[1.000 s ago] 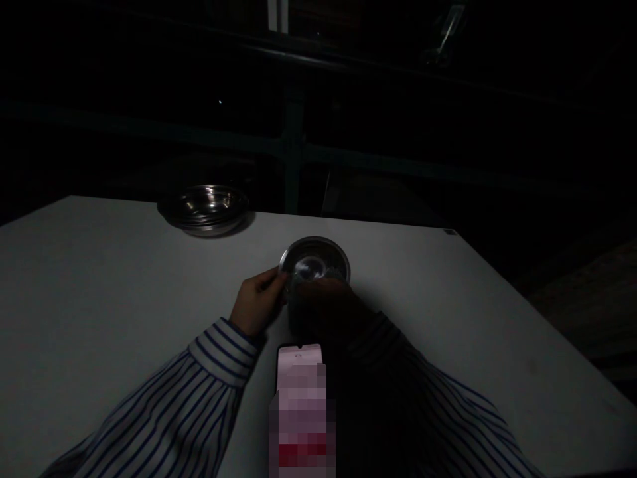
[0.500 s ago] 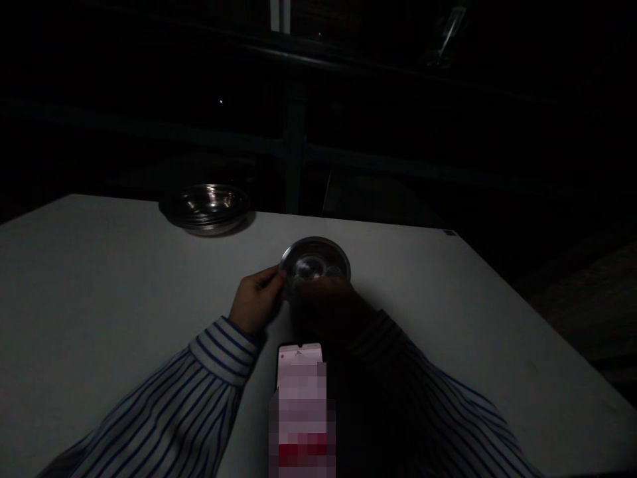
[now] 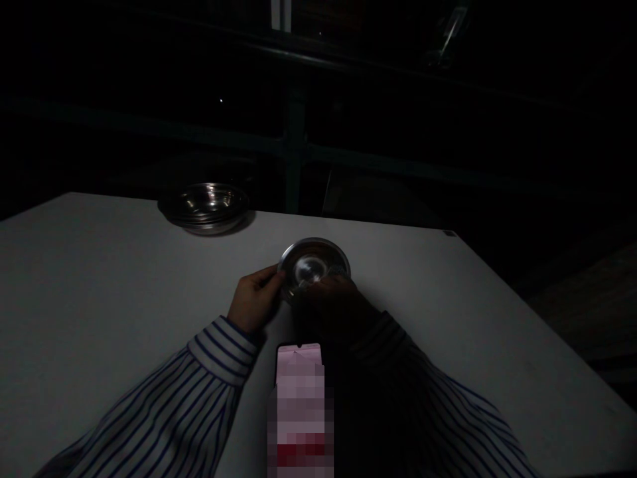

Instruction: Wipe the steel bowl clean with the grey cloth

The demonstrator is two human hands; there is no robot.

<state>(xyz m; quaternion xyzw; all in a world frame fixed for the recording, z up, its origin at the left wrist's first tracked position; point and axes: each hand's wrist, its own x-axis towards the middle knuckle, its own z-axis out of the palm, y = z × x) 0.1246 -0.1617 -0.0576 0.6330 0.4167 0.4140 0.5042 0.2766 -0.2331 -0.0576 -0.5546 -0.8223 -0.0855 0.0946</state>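
Observation:
The scene is very dark. A small steel bowl (image 3: 318, 255) sits on the white table (image 3: 99, 285) in front of me. My left hand (image 3: 255, 300) pinches the bowl's near-left rim with its fingers closed. My right hand (image 3: 332, 305) lies in shadow at the bowl's near edge, reaching over the rim into it. Its fingers are too dark to make out. Both arms wear blue-striped white sleeves.
A stack of larger steel bowls (image 3: 206, 207) stands at the table's far edge, left of centre. A lit phone (image 3: 301, 405) stands close below my hands. Dark shelving fills the background. The table's right edge runs diagonally to the lower right.
My right hand has shifted slightly forward over the bowl's rim. The left hand and the bowl have hardly moved.

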